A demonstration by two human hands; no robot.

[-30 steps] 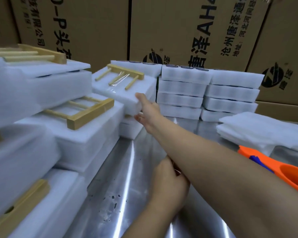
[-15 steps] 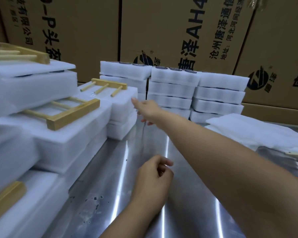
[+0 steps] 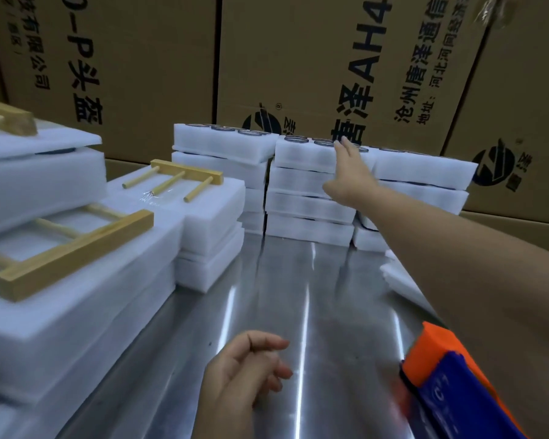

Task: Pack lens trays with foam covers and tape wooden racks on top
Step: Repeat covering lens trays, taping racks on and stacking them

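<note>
My right hand (image 3: 351, 177) stretches far across the steel table, fingers straight, reaching the top lens tray (image 3: 301, 155) of the middle white foam stack at the back; round lenses show in that tray's top. My left hand (image 3: 248, 372) hovers low over the table with loosely curled fingers and holds nothing. At the left, a packed foam tray (image 3: 210, 204) carries a taped wooden rack (image 3: 176, 179). A closer packed tray bears a larger wooden rack (image 3: 76, 248).
More foam tray stacks stand at back left (image 3: 222, 144) and back right (image 3: 425, 167). Loose foam sheets (image 3: 400, 280) lie at the right. An orange and blue tape dispenser (image 3: 447, 381) sits near right. Cardboard boxes (image 3: 298, 58) wall the back. Bare steel table (image 3: 282, 296) lies between.
My right hand let go of the packed tray with its rack at the left and swung right to the middle back stack. My left hand opened a little and stayed low.
</note>
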